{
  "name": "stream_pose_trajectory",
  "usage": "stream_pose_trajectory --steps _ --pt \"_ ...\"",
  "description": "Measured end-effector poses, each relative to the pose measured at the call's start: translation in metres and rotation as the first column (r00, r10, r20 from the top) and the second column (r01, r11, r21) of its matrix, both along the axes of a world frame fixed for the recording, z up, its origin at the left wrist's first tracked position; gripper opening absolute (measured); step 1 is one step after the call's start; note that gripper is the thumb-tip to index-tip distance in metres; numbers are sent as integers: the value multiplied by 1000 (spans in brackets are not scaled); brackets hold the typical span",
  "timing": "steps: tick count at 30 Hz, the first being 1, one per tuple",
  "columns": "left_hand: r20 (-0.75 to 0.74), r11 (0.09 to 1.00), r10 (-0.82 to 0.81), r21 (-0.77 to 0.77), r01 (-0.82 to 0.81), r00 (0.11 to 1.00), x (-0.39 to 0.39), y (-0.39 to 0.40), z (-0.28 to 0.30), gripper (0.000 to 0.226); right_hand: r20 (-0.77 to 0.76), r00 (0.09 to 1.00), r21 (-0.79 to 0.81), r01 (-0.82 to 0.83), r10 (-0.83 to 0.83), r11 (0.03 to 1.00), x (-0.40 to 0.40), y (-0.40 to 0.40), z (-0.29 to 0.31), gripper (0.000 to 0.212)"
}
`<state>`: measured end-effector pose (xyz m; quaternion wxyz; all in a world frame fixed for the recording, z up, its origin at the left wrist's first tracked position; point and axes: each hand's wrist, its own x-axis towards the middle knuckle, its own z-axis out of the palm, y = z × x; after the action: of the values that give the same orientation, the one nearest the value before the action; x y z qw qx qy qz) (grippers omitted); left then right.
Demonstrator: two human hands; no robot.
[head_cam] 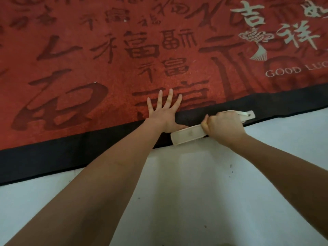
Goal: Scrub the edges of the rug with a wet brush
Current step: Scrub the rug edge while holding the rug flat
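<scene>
A red rug [110,55] with dark characters and a black border [53,157] fills the upper half of the head view. My left hand [164,113] lies flat on the rug near its border, fingers spread and straight. My right hand [224,127] grips the handle of a cream-white brush [188,134]. The brush head lies on the black border right at the rug's edge, beside my left thumb. The handle's end with a hanging hole sticks out past my knuckles to the right.
A pale tiled floor [204,192] with a few dark specks runs along the near side of the rug. White characters and the words "GOOD LUC" are printed at the rug's upper right.
</scene>
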<state>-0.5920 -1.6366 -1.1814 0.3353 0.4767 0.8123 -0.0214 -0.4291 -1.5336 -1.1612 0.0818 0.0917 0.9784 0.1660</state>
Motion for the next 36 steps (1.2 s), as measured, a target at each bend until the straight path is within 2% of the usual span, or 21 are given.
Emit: stream_pose_trajectory --steps 3,4,7,9,12,14,17,19,20,22,24,25,27,28,30,31,33,36 --pt "54 998 -63 6 62 997 -16 -12 9 105 208 970 52 -138 125 989 -17 -2 22 39" --pt "36 997 -72 6 72 997 -25 -22 10 106 280 949 81 -173 145 982 -19 10 29 42" --pt "-37 999 -39 -20 38 999 -43 -71 8 108 415 910 196 -103 13 975 -20 32 61 43" --pt "-47 1000 9 -2 -9 999 -41 -90 2 106 405 914 180 -114 32 977 -28 14 65 39" --pt "-28 1000 19 18 -18 999 -41 -86 0 104 402 905 7 -155 139 988 -52 -48 40 39" --pt "-28 1000 15 15 -14 1000 -41 -87 2 103 391 903 4 -197 179 980 -57 -61 25 42" --pt "-36 1000 13 11 -13 999 -42 -86 3 102 426 905 203 -98 2 974 -44 -17 38 42" --pt "-23 1000 22 -2 -22 1000 -40 -87 6 101 391 910 289 24 -141 957 -26 -4 46 42" --pt "-20 1000 22 -5 -22 1000 -40 -87 7 100 355 916 281 85 -185 956 -23 -13 42 42" --pt "-19 1000 -8 -7 7 1000 -42 -87 8 96 307 931 115 169 -196 979 -30 -51 28 40" --pt "-13 999 -51 -2 51 999 -50 -91 8 90 258 958 -3 133 -127 991 -42 -71 10 40" --pt "-9 998 -65 8 66 998 -56 -94 9 87 248 966 -9 73 -69 997 -47 -65 12 40" --pt "13 995 -95 24 95 995 -67 -99 11 84 321 947 76 -16 -9 997 -45 -36 29 42" --pt "12 993 -111 29 111 994 -69 -102 11 83 386 922 140 -34 -23 990 -36 -23 39 42" --pt "-38 991 -127 44 128 991 -69 -107 8 81 412 908 200 -5 -80 980 -19 -18 47 44" --pt "-65 991 -121 57 125 991 -67 -108 7 79 385 919 186 20 -92 982 -19 -28 44 43" --pt "-87 992 -102 72 108 991 -64 -110 4 77 304 948 57 80 -93 995 -37 -65 31 40" --pt "-84 993 -79 76 86 993 -61 -110 6 76 236 970 -21 -54 57 998 -58 -90 14 36"
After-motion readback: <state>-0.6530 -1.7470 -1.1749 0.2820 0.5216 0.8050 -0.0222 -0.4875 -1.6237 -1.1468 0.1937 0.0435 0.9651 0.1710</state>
